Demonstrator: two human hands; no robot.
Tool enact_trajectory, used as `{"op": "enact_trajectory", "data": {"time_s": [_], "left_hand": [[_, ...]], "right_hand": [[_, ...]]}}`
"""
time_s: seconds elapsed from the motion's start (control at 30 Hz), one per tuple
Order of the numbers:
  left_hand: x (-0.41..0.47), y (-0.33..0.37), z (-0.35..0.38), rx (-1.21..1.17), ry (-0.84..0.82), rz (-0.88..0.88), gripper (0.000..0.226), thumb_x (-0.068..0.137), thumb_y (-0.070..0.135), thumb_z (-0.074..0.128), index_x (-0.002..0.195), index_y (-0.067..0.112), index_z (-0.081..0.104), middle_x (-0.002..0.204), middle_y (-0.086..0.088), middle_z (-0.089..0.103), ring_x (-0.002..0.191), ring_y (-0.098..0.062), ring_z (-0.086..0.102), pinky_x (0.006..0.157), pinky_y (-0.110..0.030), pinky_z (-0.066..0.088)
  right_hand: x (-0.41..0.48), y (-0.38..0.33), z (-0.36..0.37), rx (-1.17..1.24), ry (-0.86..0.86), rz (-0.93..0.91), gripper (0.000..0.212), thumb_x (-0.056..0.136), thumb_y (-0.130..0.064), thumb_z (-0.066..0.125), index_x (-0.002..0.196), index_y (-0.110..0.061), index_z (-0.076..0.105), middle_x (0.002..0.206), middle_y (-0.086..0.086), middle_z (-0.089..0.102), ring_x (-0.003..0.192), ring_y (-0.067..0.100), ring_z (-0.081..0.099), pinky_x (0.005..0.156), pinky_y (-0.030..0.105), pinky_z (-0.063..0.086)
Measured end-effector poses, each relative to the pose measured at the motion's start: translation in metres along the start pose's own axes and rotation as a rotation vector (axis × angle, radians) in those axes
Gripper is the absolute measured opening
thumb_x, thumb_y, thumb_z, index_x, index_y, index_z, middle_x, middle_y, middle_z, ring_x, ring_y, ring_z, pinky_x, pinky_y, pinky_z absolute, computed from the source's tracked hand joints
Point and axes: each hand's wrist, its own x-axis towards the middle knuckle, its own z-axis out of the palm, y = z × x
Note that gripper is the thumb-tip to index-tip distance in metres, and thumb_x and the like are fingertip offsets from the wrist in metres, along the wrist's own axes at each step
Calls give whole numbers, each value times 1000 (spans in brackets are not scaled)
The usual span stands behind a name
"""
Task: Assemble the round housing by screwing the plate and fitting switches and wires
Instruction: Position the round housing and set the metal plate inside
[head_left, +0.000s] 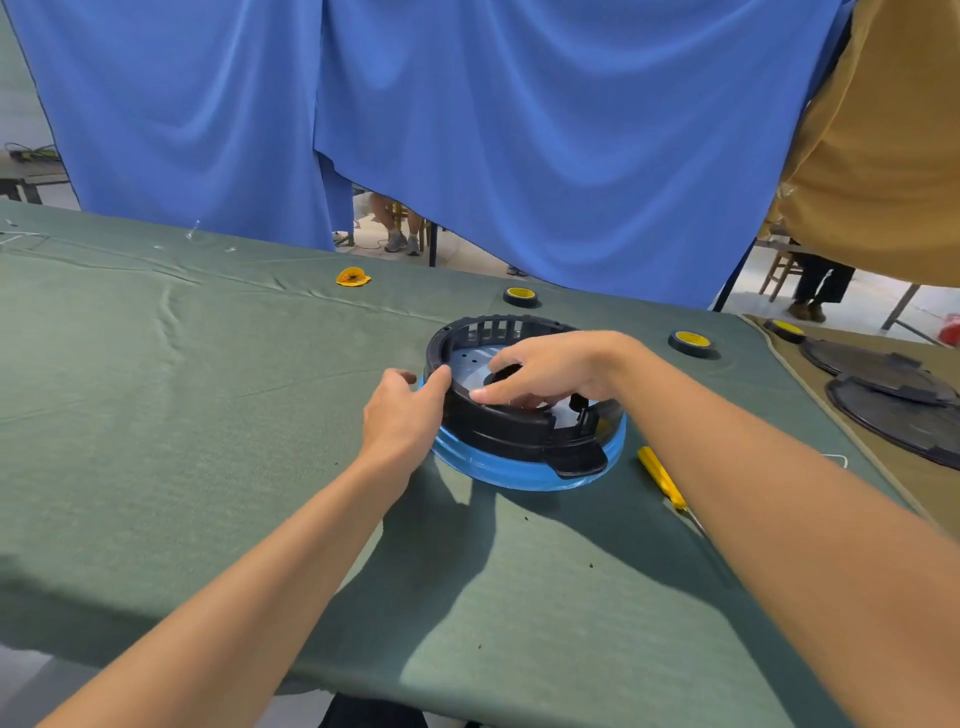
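Observation:
A round black housing (498, 423) on a blue base ring (514, 470) stands in the middle of the green-covered table (182, 415). Inside it lies a pale metal plate (472, 364) with small holes. My left hand (402, 415) grips the housing's left wall, thumb over the rim. My right hand (550, 371) reaches down into the housing from the right, its fingers bent over the plate near the centre; whether they hold anything is hidden. A yellow-handled screwdriver (662, 478) lies on the cloth just right of the housing.
Two black-and-yellow tape rolls (521, 296) (692, 343) sit behind the housing, a third (784, 330) farther right. A yellow scrap (353, 277) lies at the back. Flat black round covers (893, 400) lie at the right. A blue curtain (467, 130) hangs behind.

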Motion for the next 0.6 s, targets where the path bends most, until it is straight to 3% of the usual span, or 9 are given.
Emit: {"op": "enact_trajectory", "data": {"time_s": [0.07, 0.2, 0.3, 0.37, 0.53, 0.6], "left_hand": [[2, -1, -1, -17, -17, -47, 46, 93, 50, 56, 116, 11, 52, 110, -3, 57, 96, -20, 53, 77, -34, 39], [6, 0, -2, -25, -53, -99, 47, 92, 53, 56, 103, 7, 55, 103, -7, 60, 86, -21, 55, 69, -35, 41], [6, 0, 1, -81, -81, -131, 46, 93, 50, 54, 106, 6, 60, 106, -11, 64, 97, -27, 61, 88, -43, 52], [4, 1, 2, -136, -97, -136, 43, 94, 47, 55, 109, 8, 60, 110, -10, 65, 103, -27, 61, 98, -48, 50], [-4, 8, 2, -355, -160, -155, 22, 92, 40, 64, 108, 26, 62, 103, 12, 61, 100, -10, 55, 91, -37, 40], [-9, 10, 2, -427, -167, -183, 44, 88, 37, 69, 128, 22, 55, 122, 8, 59, 113, -15, 52, 96, -38, 39]], "right_hand": [[8, 2, -5, 69, -91, 36, 86, 82, -55, 67, 151, -19, 30, 141, 9, 51, 125, 27, 52, 109, 40, 42], [12, 7, -10, 158, -158, 5, 83, 84, -42, 71, 152, -24, 27, 134, 9, 55, 115, 23, 58, 103, 35, 46], [15, 11, -7, 236, -141, -24, 80, 84, -34, 73, 150, -19, 31, 133, 9, 54, 114, 23, 58, 103, 36, 46], [15, 12, -4, 273, -111, -27, 78, 83, -32, 74, 147, -14, 34, 130, 8, 52, 116, 26, 53, 105, 38, 43], [15, 13, -2, 355, -63, -40, 69, 80, -33, 76, 138, -13, 44, 108, 3, 55, 95, 21, 53, 90, 36, 46], [14, 14, -4, 385, -68, -47, 53, 79, -34, 77, 123, -15, 54, 106, 7, 61, 91, 22, 57, 88, 38, 47]]}}
